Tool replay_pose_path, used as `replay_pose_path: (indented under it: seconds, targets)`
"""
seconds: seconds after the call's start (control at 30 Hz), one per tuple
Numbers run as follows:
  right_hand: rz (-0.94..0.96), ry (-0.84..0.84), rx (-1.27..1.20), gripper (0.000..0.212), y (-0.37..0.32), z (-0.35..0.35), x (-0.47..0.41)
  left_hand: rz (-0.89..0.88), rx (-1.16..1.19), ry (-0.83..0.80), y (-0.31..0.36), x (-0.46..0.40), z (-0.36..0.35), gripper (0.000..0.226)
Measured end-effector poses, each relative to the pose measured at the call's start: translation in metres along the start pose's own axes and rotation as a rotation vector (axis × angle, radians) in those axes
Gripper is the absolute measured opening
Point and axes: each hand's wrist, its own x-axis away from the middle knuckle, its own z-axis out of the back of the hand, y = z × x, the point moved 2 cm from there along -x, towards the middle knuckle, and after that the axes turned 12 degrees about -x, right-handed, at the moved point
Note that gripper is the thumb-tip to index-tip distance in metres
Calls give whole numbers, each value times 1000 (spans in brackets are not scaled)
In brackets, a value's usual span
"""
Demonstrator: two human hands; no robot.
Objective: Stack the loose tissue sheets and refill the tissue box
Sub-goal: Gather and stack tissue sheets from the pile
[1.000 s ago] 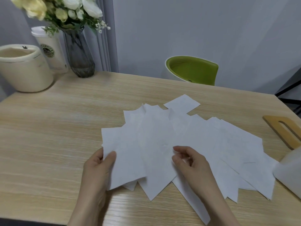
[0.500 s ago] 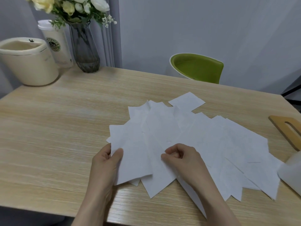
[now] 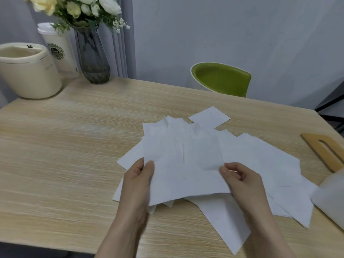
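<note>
While the loose tissue sheets (image 3: 247, 161) lie spread on the wooden tabletop (image 3: 65, 146), left hand (image 3: 137, 181) pinches the top sheet (image 3: 186, 174) at its left edge, right hand (image 3: 240, 179) pinches its right edge, white tissue box (image 3: 329, 196) at the right edge.

white box (image 3: 331, 198): cut by right edge | wooden lid (image 3: 323, 151): perhaps partly hidden

1. The left hand (image 3: 136, 180) and right hand (image 3: 240, 180) have lifted one tissue sheet (image 3: 186, 170) off the spread pile (image 3: 260, 164), pinching its 9 and 3 o'clock edges.
2. The right hand has shifted toward 3 o'clock, pulling that sheet taut.
</note>
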Motion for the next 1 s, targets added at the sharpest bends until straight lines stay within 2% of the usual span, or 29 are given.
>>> replay_pose_path:
  seconds: [0.13,0.3,0.47,0.6,0.73,0.9,1.0]
  targets:
    - [31,98,-106,9,-2,13,-5,57,67,-75,-5,-1,-12,23]
    - [33,178,-207,4,-6,22,-7,44,71,-127,-9,-3,-13,24]
    - [-53,15,-282,8,-9,-5,6,57,91,-158,-6,-1,-13,23]
    - [-71,-117,-304,9,-4,-36,19,28,40,-106,-10,-5,-11,26]
    - [-84,-160,-261,9,2,-54,23,2,-34,-73,-12,-9,-10,25]
    - [-64,-168,-193,12,4,-56,21,41,4,-84,-13,-8,-10,45]
    - [-68,-164,-190,12,6,-55,20,20,4,-82,-11,-5,-11,44]
